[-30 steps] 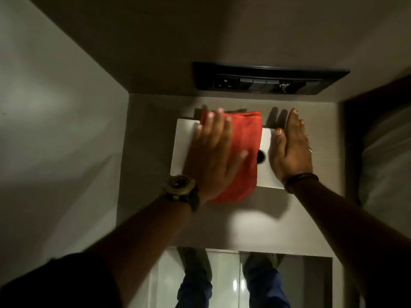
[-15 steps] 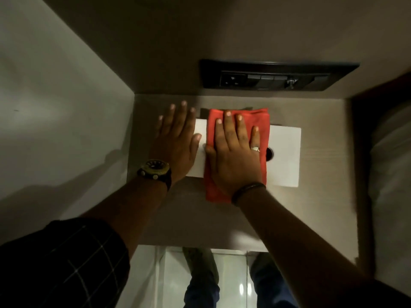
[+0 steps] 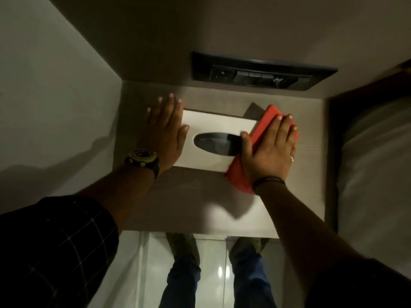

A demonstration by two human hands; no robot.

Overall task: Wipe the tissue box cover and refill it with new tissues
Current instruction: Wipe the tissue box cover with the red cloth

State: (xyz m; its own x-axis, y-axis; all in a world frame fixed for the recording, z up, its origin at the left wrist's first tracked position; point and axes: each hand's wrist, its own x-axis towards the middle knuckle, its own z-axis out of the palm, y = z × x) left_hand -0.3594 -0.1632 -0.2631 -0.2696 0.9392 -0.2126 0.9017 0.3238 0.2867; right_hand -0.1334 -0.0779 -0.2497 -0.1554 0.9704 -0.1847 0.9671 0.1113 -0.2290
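Observation:
A white rectangular tissue box cover (image 3: 218,127) lies on a small beige bedside table (image 3: 195,196). Its dark oval opening (image 3: 211,145) faces up, and I see no tissue in it. My left hand (image 3: 165,134), fingers spread and flat, rests against the cover's left end. My right hand (image 3: 270,150) presses a folded red cloth (image 3: 264,125) flat onto the cover's right end. The cloth hangs over the cover's right and near edges and hides that end.
A black switch and socket panel (image 3: 255,73) is set in the wall behind the table. A pale wall (image 3: 55,96) closes the left side. White bedding (image 3: 373,163) lies to the right. Below the table's near edge are glossy floor tiles (image 3: 211,263) and my feet.
My right hand has slid the red cloth from the middle of the cover to its right end, uncovering the oval opening. My left hand stays at the left end.

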